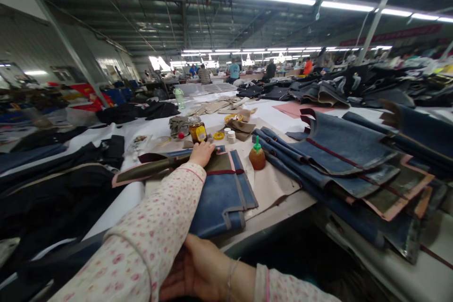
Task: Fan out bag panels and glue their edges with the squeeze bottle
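My left hand (202, 153), in a flower-print sleeve, rests palm down on the far edge of a blue and olive sewn panel (217, 193) with grey and dark red trim. Its fingers look laid out flat, their tips partly hidden. Below the near edge of the panel is my right hand (198, 266), under the left forearm. Thumb and fingers are apart there, with nothing visible between them; the sleeve hides part of the hand. Beyond the left hand stands a jar (197, 130) of dark liquid. An olive strip with pink edging (141, 170) lies left of the panel.
A brown glue bottle with a green nozzle (256, 155) stands right of the panel. Small white bottles (230, 135) and a yellow lid (218, 136) sit behind. Stacked blue panels (348, 144) fill the right; black garments (85, 193) lie left. Several people work far back.
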Demonstrator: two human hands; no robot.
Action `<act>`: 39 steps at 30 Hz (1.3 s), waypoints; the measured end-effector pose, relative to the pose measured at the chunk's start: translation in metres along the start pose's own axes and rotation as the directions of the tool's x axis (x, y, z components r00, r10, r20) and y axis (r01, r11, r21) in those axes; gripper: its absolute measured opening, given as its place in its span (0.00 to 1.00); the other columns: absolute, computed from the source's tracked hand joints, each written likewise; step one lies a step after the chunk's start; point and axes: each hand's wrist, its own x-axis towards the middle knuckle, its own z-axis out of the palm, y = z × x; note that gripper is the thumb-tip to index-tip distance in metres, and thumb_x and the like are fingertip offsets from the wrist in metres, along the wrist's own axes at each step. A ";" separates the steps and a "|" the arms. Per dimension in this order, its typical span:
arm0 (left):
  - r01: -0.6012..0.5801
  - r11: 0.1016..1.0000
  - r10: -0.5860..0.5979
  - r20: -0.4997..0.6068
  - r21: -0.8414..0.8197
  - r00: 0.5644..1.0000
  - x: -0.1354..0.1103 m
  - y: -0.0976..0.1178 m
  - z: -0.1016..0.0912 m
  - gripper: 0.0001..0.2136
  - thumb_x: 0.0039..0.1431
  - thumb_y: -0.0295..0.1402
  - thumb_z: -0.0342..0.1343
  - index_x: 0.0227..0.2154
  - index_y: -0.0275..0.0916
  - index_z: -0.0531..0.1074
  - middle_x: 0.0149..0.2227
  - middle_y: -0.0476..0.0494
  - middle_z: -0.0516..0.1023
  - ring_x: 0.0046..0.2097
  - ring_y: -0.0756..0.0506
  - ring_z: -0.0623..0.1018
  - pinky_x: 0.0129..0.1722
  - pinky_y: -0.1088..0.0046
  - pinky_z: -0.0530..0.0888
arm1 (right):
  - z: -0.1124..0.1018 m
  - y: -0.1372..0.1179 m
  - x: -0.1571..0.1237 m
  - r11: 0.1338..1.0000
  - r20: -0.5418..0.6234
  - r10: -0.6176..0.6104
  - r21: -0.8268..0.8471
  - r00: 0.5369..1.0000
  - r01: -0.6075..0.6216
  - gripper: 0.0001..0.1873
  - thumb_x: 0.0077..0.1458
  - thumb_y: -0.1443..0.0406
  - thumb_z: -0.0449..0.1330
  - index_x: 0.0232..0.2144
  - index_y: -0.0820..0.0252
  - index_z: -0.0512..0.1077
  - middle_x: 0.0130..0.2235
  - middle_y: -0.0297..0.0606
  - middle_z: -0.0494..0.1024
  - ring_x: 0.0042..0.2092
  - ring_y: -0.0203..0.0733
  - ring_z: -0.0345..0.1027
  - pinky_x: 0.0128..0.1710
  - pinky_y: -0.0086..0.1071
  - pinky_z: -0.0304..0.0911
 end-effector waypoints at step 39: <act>0.019 0.993 -0.001 0.152 -0.118 0.988 -0.056 0.040 0.002 0.17 0.65 0.33 0.39 0.48 0.32 0.68 0.49 0.31 0.71 0.50 0.37 0.73 0.47 0.61 0.73 | -0.155 -0.137 -0.153 0.077 -0.265 -0.789 -0.938 0.555 -0.338 0.19 0.62 0.65 0.48 0.47 0.69 0.74 0.31 0.42 0.80 0.28 0.35 0.72 0.28 0.26 0.65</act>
